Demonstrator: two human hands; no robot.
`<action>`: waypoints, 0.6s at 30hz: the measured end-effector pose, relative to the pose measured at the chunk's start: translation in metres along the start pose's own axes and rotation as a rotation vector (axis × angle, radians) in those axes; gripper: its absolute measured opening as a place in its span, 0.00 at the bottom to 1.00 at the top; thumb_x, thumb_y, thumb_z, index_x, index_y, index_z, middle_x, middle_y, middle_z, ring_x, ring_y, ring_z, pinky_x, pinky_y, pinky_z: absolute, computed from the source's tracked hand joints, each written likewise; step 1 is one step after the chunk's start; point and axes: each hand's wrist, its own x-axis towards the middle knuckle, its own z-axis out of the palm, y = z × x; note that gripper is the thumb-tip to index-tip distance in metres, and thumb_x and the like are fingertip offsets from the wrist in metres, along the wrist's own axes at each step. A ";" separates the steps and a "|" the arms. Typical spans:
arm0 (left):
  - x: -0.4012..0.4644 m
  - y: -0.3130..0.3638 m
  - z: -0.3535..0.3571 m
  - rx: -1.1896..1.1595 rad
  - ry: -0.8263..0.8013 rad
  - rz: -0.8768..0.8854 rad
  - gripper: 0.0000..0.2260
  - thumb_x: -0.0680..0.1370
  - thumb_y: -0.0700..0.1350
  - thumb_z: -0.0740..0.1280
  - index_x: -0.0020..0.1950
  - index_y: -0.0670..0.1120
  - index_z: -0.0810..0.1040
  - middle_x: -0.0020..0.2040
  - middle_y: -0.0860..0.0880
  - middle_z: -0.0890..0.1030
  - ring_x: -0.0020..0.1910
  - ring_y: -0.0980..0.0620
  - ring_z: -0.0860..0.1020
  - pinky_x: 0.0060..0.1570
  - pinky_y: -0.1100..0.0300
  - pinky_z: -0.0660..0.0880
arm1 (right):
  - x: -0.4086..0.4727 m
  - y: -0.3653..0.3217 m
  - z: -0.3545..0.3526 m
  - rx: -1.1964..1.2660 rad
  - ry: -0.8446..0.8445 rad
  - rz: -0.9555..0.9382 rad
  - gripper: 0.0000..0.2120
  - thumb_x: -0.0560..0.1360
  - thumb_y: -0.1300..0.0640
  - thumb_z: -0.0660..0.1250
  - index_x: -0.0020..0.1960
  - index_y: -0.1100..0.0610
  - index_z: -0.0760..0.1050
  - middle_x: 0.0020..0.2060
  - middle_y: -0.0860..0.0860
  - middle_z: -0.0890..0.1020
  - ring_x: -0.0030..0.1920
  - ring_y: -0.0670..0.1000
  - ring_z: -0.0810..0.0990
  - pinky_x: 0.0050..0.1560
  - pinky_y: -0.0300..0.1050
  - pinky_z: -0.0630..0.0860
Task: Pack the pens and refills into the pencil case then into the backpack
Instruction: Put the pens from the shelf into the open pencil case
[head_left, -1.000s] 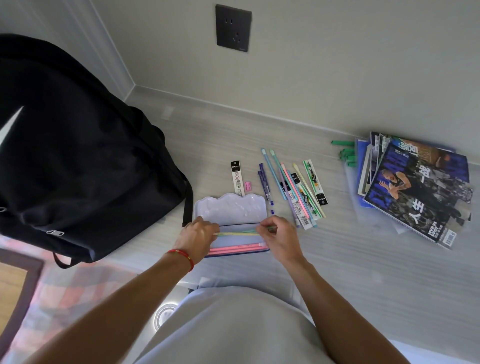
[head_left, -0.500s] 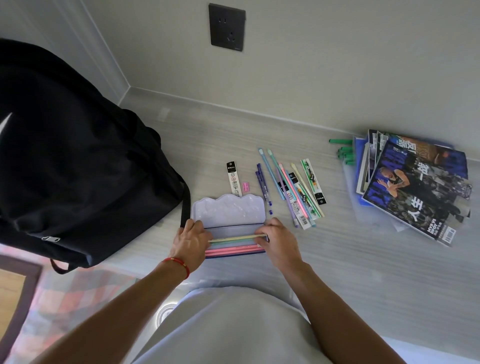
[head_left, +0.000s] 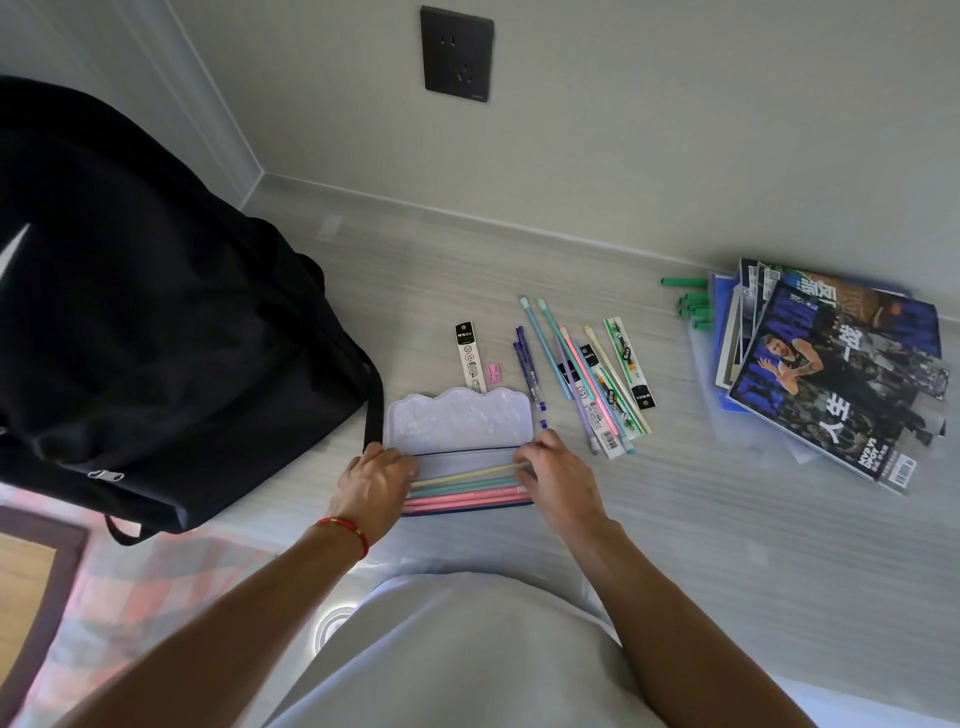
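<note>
The left hand (head_left: 375, 483) rests on the left end of the open pencil case (head_left: 460, 434), its fingers curled over the case's edge. The right hand (head_left: 558, 480) pinches the right end of a yellow pen (head_left: 462, 474), which lies slanted across the tray above a green pen (head_left: 460, 486) and pink pens (head_left: 462, 498). Just beyond the raised lid, loose pens and refills (head_left: 587, 374) lie fanned on the pale surface (head_left: 727, 519). A refill packet (head_left: 470, 364) and small pink eraser (head_left: 493, 372) lie left of them. The black backpack (head_left: 145, 322) stands at left, near the case. Magazines (head_left: 841, 374) are stacked at far right.
</note>
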 end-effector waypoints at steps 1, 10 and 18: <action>-0.001 -0.001 -0.001 -0.007 0.006 0.001 0.08 0.70 0.38 0.74 0.44 0.48 0.81 0.40 0.48 0.81 0.42 0.44 0.76 0.39 0.52 0.75 | -0.001 0.000 0.000 -0.005 0.006 -0.007 0.07 0.77 0.54 0.71 0.55 0.53 0.81 0.52 0.48 0.76 0.45 0.51 0.83 0.44 0.42 0.77; 0.000 -0.002 -0.002 0.023 -0.025 0.003 0.08 0.68 0.36 0.74 0.41 0.49 0.82 0.38 0.49 0.80 0.41 0.44 0.76 0.38 0.53 0.76 | -0.004 0.001 0.002 -0.035 -0.010 -0.037 0.08 0.77 0.54 0.70 0.55 0.53 0.81 0.54 0.49 0.74 0.43 0.52 0.83 0.46 0.47 0.82; 0.002 0.003 -0.008 -0.025 -0.043 -0.031 0.08 0.78 0.44 0.64 0.47 0.48 0.83 0.45 0.49 0.81 0.49 0.47 0.75 0.45 0.55 0.74 | 0.005 0.005 -0.013 -0.060 0.086 0.078 0.05 0.79 0.54 0.68 0.49 0.55 0.80 0.47 0.50 0.78 0.38 0.49 0.79 0.38 0.40 0.74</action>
